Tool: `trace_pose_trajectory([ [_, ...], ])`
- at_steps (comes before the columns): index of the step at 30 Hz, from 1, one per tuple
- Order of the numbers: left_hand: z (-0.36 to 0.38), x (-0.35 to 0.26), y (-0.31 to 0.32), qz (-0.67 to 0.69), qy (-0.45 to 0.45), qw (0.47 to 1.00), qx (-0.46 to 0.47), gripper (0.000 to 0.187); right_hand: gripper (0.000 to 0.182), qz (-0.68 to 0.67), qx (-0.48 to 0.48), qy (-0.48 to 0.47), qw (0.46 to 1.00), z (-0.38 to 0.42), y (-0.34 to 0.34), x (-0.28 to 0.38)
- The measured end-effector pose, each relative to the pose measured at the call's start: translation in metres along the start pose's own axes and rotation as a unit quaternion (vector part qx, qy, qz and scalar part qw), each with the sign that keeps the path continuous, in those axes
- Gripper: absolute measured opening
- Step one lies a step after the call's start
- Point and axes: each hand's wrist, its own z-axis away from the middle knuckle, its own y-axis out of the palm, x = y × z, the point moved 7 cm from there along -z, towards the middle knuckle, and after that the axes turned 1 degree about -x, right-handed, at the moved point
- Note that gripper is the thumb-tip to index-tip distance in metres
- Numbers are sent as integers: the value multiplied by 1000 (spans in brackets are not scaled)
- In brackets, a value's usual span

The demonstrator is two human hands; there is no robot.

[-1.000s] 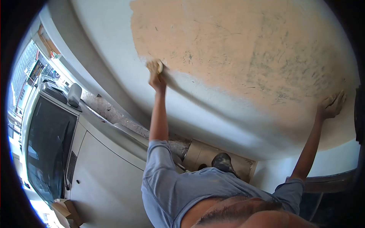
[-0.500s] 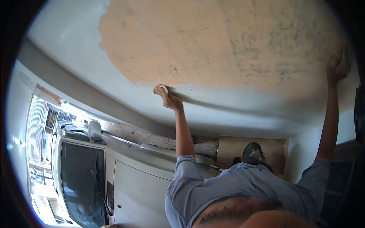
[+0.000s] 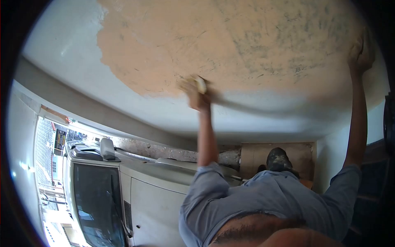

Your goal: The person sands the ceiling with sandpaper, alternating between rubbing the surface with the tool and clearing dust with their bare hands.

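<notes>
- Head view: we are looking along our own body at a wall (image 3: 123, 24), with both arms stretching out to it.
- Our left hand (image 3: 196, 92) is reaching out on a nearly straight arm from the blue sleeve (image 3: 214, 185), and it is blurring, so we cannot make out the fingers one by one.
- That hand is closing around a small pale sanding pad (image 3: 201, 84), which is showing at its 1 o'clock edge and pressing against the wall.
- The pad is sitting right at the lower border of the orange patch (image 3: 230, 45), where the orange is meeting the white paint.
- Our right hand (image 3: 360, 53) is resting against the wall out at 3 o'clock from the pad, well apart from it, on a long straight arm.
- It is holding nothing; we cannot tell how far its fingers are spreading, since the frame's dark edge is cutting into it.
- A white vehicle (image 3: 123, 185) is filling the view at 7 o'clock from the left hand.
- A scuffed shoe (image 3: 278, 158) is standing on brown cardboard (image 3: 255, 154) at 5 o'clock from the pad.
</notes>
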Motion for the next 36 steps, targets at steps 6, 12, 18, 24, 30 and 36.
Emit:
trace_pose_trajectory([
  [6,-116,-96,30,202,52,978,-21,31,37,-14,-67,-20,997,0,0,-1],
  [12,-268,-208,61,6,273,961,-50,27,35,18,-18,-3,1000,8,3,-6],
  [18,59,-127,35,-44,113,985,126,30,63,-106,40,123,986,-8,-8,12],
  [24,-26,-169,55,-15,157,986,51,26,57,-98,7,107,989,-3,-7,7],
  [30,-248,-245,104,-53,184,980,48,28,42,-50,16,66,996,5,-8,10],
  [36,11,-158,75,-30,122,981,148,30,41,-8,25,64,998,-6,-15,9],
])
